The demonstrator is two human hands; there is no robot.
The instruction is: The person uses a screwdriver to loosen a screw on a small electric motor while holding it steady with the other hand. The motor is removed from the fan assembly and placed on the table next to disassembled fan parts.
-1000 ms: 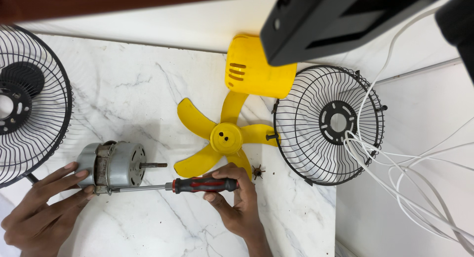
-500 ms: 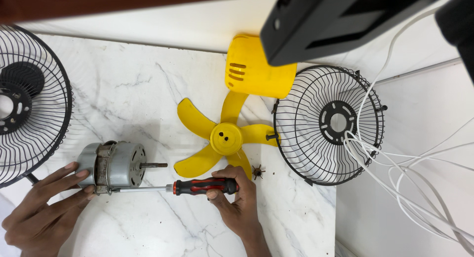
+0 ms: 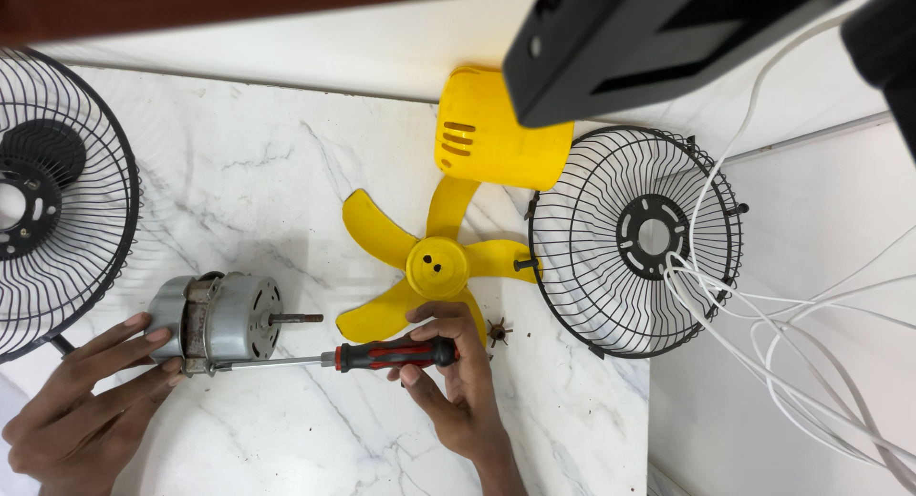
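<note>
The left hand (image 3: 81,401) steadies a grey cylindrical metal fan motor (image 3: 221,320) on the white marble surface (image 3: 286,172); the right hand (image 3: 458,382) grips a red-and-black-handled screwdriver (image 3: 382,355) against it.

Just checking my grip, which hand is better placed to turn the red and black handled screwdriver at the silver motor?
Right hand: it already grips the red and black handled screwdriver, whose tip meets the silver cylindrical metal motor. The left hand is steadying that motor.
</note>
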